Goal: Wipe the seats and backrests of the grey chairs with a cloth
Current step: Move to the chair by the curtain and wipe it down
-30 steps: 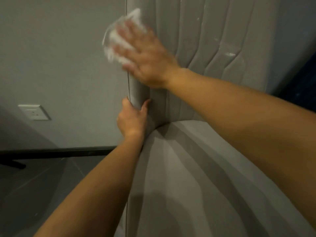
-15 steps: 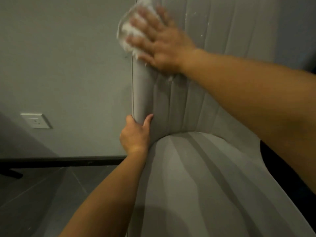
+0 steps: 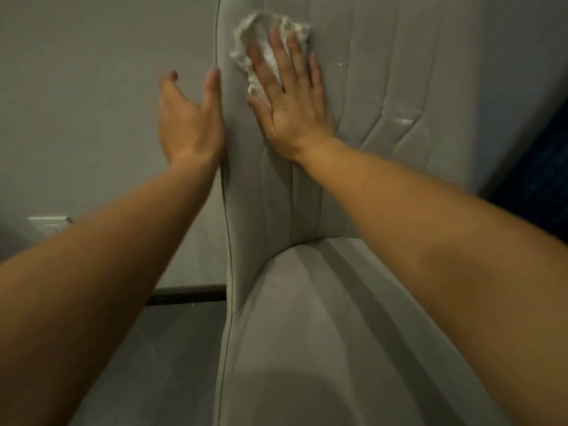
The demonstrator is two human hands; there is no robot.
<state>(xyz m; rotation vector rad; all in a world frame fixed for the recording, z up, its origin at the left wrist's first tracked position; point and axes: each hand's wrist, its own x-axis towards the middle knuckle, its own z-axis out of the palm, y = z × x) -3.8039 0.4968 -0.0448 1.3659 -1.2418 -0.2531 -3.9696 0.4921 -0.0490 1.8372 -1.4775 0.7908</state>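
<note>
Flat right hand (image 3: pixel 289 96) is pressing the white cloth (image 3: pixel 264 41) onto the grey chair's backrest (image 3: pixel 378 87) for even wiping pressure; left hand (image 3: pixel 187 118) is bracing its edge, fingers straight (likely steadying the chair); seat (image 3: pixel 307 333) is lying below.

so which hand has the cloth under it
The right hand, pressing the white cloth flat against the backrest; the left hand only touches the backrest's edge.
</note>
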